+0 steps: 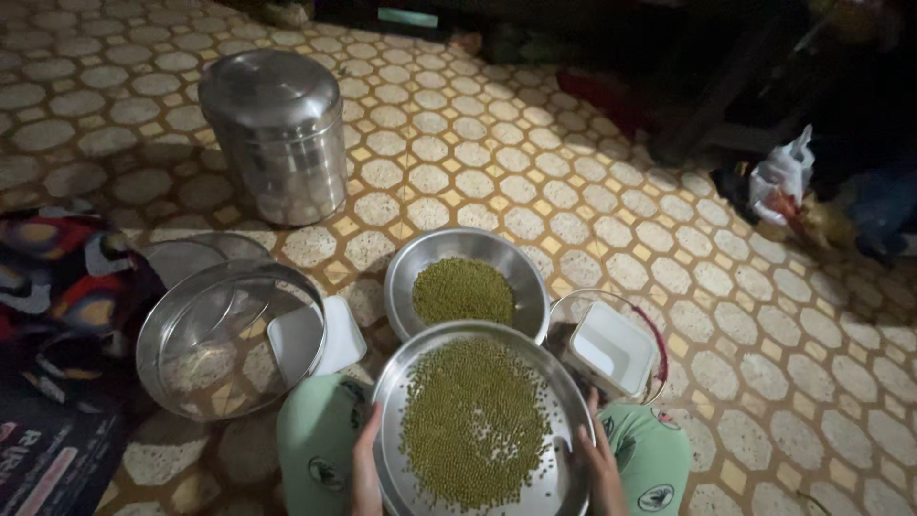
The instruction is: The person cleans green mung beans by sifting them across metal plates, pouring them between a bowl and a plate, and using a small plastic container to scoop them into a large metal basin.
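A round steel plate [559,382] rests over my lap, spread with small green beans [473,420]. My left hand [364,473] grips its left rim and my right hand [599,459] grips its right rim. Just beyond the plate on the floor sits a steel bowl [521,263] holding a heap of the same green beans [463,291]. My knees in light green cloth show under the plate on both sides.
A tall lidded steel canister [277,134] stands at the back left. A steel sieve [224,339] and a white lid [315,336] lie to the left. A white plastic box [611,349] sits to the right. A white bag [781,172] lies far right on the patterned tile floor.
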